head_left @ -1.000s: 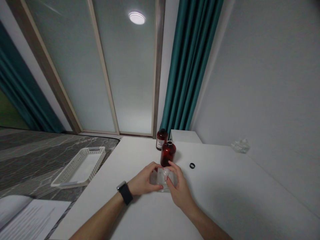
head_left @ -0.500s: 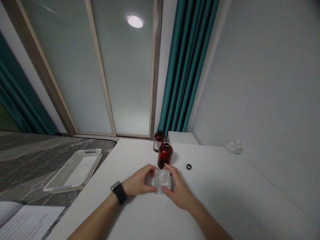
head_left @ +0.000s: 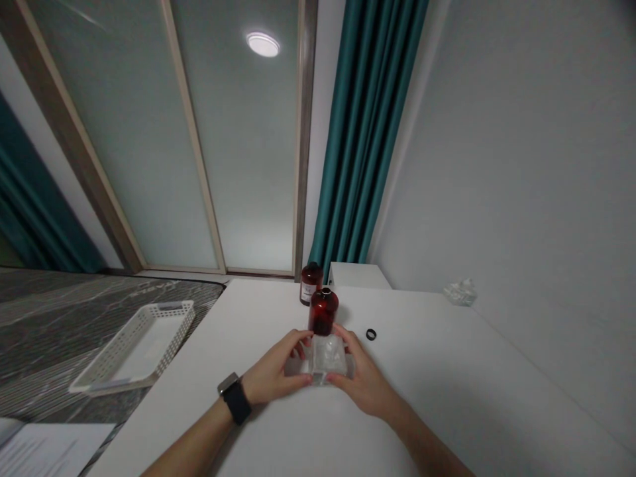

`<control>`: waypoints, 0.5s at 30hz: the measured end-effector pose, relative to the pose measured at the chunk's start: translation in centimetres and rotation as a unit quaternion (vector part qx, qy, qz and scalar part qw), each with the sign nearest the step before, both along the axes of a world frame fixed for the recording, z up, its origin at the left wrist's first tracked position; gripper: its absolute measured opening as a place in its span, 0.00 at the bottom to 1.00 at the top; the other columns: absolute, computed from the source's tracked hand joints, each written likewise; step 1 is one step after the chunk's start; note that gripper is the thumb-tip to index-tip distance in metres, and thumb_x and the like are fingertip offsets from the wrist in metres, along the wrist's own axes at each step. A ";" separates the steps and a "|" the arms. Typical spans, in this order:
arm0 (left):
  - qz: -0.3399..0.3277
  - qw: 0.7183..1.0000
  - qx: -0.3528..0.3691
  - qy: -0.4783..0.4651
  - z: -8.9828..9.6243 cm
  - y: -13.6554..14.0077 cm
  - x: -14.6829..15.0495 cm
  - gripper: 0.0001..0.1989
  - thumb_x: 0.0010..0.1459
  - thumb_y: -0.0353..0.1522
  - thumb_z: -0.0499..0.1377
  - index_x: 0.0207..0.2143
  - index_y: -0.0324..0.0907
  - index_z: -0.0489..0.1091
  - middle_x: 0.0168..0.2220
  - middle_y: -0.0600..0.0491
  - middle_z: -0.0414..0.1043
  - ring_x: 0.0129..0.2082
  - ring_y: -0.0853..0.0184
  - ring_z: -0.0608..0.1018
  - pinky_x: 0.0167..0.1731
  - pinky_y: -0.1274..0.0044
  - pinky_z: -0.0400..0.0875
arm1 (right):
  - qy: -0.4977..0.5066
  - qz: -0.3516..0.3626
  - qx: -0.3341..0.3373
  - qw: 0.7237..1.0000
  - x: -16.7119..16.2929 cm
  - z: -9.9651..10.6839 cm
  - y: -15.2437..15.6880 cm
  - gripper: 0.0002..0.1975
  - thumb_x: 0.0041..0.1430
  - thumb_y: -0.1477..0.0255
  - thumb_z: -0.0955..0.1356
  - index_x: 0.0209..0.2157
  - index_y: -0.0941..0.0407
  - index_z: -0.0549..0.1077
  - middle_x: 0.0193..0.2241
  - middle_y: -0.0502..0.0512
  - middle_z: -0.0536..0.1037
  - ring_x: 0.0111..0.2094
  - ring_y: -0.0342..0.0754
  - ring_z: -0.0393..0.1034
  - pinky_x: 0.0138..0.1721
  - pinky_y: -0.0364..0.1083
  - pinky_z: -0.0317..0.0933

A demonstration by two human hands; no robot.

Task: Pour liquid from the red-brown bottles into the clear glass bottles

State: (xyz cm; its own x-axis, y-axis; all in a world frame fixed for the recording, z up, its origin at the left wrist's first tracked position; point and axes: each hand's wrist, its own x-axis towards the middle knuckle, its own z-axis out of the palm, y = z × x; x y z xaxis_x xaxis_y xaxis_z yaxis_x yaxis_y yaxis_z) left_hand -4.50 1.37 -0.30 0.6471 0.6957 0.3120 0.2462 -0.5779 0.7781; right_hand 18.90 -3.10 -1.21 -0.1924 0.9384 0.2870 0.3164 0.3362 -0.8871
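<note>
left hand [head_left: 275, 375] and right hand [head_left: 365, 381] grip clear plastic container [head_left: 325, 358] | uncapped amber bottle [head_left: 322, 311] just beyond fingertips | risk: nudge topples it

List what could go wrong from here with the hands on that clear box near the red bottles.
1. The open red bottle stands right behind the clear plastic box that the left hand and right hand grip; a push forward might tip it and spill whatever is inside.
2. The small black cap lies loose on the white table beside the right hand; a sweep could knock it away.
3. The box looks smooth, so it may slip.
</note>
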 end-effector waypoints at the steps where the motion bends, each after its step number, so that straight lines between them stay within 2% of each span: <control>1: -0.001 1.000 0.003 -0.005 0.0 0.0 0.0 0.30 0.59 0.39 0.60 0.61 0.43 0.56 0.50 0.45 0.67 0.42 0.60 0.72 0.44 0.67 0.70 | -0.001 -0.007 -0.006 1.000 0.4 0.2 0.1 0.41 0.49 0.77 0.73 0.64 0.47 0.58 0.61 0.57 0.65 0.60 0.56 0.61 0.60 0.58 0.56; 4: 0.002 1.000 0.016 -0.002 0.2 -0.1 0.0 0.23 0.64 0.35 0.54 0.60 0.44 0.56 0.48 0.46 0.68 0.43 0.60 0.73 0.45 0.67 0.69 | -0.007 -0.045 -0.014 0.999 2.3 0.6 0.4 0.39 0.50 0.76 0.72 0.63 0.49 0.59 0.60 0.57 0.66 0.58 0.56 0.63 0.59 0.57 0.57; 8: 0.010 0.999 0.035 0.014 0.5 -0.5 0.4 0.19 0.64 0.31 0.53 0.58 0.46 0.60 0.46 0.49 0.69 0.41 0.62 0.74 0.44 0.69 0.70 | -0.027 -0.089 0.009 0.996 5.5 0.9 1.8 0.30 0.51 0.74 0.71 0.56 0.51 0.64 0.56 0.56 0.69 0.52 0.54 0.68 0.56 0.56 0.60; 11: 0.015 0.998 0.047 0.026 0.6 -0.6 0.6 0.18 0.64 0.30 0.53 0.56 0.47 0.61 0.46 0.49 0.70 0.40 0.63 0.74 0.43 0.70 0.71 | -0.032 -0.106 0.037 0.993 7.5 1.0 4.0 0.25 0.52 0.72 0.71 0.52 0.53 0.66 0.51 0.56 0.72 0.48 0.53 0.70 0.53 0.55 0.63; 15: 0.019 0.997 0.056 0.046 0.6 -0.6 0.6 0.17 0.64 0.29 0.52 0.55 0.47 0.61 0.46 0.50 0.69 0.40 0.63 0.74 0.44 0.70 0.71 | -0.032 -0.116 0.048 0.992 9.1 0.5 8.2 0.24 0.53 0.71 0.70 0.52 0.54 0.64 0.50 0.57 0.72 0.46 0.51 0.71 0.51 0.55 0.64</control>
State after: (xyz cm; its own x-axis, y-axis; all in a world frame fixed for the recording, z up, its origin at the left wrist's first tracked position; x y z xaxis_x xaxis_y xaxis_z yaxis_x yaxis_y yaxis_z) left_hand -3.92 0.81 0.33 0.6507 0.6840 0.3299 0.3363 -0.6491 0.6824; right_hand 27.95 5.09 -0.75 0.0048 0.9284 0.3717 0.4494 0.3300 -0.8301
